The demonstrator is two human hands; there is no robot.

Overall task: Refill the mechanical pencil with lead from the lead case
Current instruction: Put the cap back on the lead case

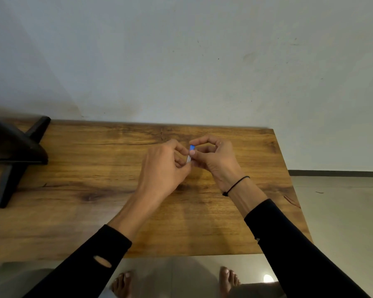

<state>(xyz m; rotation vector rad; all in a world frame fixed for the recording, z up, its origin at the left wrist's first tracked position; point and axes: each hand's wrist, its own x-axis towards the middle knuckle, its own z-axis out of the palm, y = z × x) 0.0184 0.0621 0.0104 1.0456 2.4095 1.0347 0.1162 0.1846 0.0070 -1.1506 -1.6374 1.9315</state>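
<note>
Both of my hands meet above the middle of the wooden table (91, 190). Between them is a small lead case (189, 158) with a pale body and a blue cap (192, 147). My left hand (165, 168) pinches the pale lower end. The thumb and forefinger of my right hand (216, 161) close on the blue cap end. Fingers cover most of the case. No mechanical pencil shows anywhere in view; whether one is hidden in a hand I cannot tell.
A black stand with crossed legs (15, 153) sits on the table's left end. A pale wall rises right behind the table. The table's right edge (289, 179) drops to a tiled floor, and bare feet (228, 280) stand below the front edge.
</note>
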